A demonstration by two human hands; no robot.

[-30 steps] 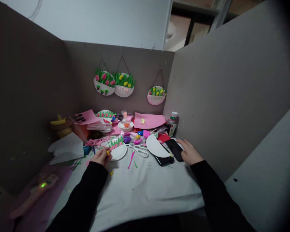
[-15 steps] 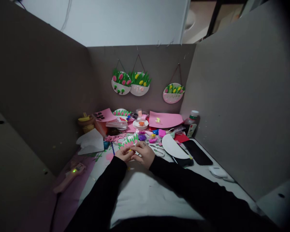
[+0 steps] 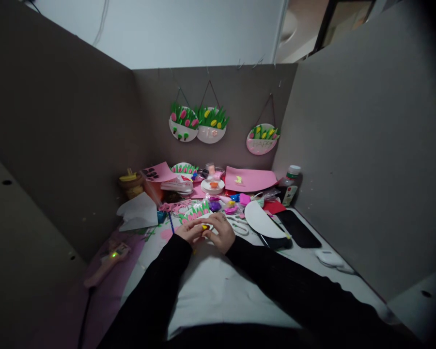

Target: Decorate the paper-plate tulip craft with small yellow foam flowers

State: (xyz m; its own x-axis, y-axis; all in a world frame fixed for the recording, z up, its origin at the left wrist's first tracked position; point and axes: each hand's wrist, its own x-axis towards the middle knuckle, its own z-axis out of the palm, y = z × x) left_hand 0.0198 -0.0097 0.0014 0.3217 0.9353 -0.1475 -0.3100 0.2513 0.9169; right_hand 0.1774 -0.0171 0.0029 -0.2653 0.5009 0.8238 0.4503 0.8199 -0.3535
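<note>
My left hand (image 3: pixel 190 231) and my right hand (image 3: pixel 221 233) meet over the near part of the white-covered table. Between their fingertips sits a small yellow piece (image 3: pixel 205 227), soft clay by its look, with a darker reddish spot beside it. The fingers of both hands are closed around it and cover part of it. Just behind my hands lies a paper plate with green leaves and pink tulips (image 3: pixel 196 212), partly hidden by them. White-handled scissors (image 3: pixel 239 226) rest beside my right hand.
A cut half paper plate (image 3: pixel 263 220), a black phone (image 3: pixel 299 229) and a white earbud case (image 3: pixel 329 258) lie on the right. A bottle (image 3: pixel 289 186) stands by the right partition. On the left are a pink glue gun (image 3: pixel 107 265) and a lidded cup (image 3: pixel 131 184). Decorated plates (image 3: pixel 211 131) hang behind.
The yellow piece shows more clearly between my fingers, which have shifted around it. The whole view has moved slightly; the table things stay in place.
</note>
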